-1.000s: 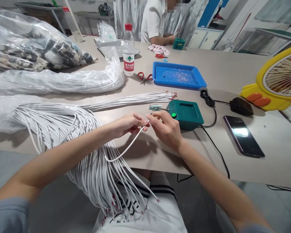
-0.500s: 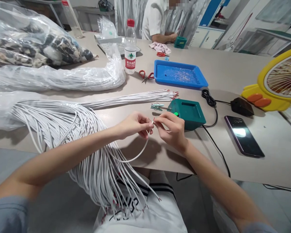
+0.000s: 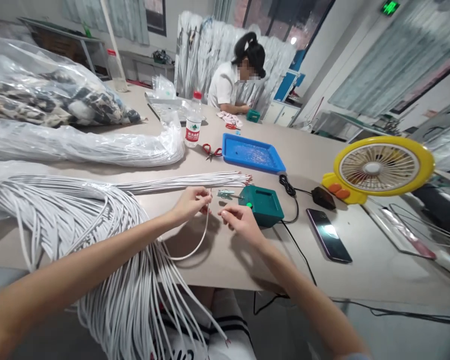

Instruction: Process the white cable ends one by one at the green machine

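My left hand [image 3: 195,202] pinches one white cable [image 3: 199,246] close to its end, which points up between the fingertips. The cable loops down to the large bundle of white cables [image 3: 120,270] that spills over the table edge onto my lap. To its right, my right hand [image 3: 242,223] is closed in a pinch, a little apart from the cable end. Whether anything tiny sits in that pinch is hidden. Just beyond it stands a green box-shaped device [image 3: 264,207] with a lit green button, and a pale green clip [image 3: 225,193] sticks out from its left side.
Beyond lie a sorted row of cables [image 3: 187,180], a blue tray [image 3: 253,154] with scraps, red-handled cutters [image 3: 212,151] and a water bottle [image 3: 193,122]. Rightward are a phone [image 3: 328,235] and a yellow fan [image 3: 382,165]. A co-worker [image 3: 225,85] sits across the table.
My hands have separated: the right one has come away from the cable end, which stays in the left. The view has tilted upward, showing more of the room.
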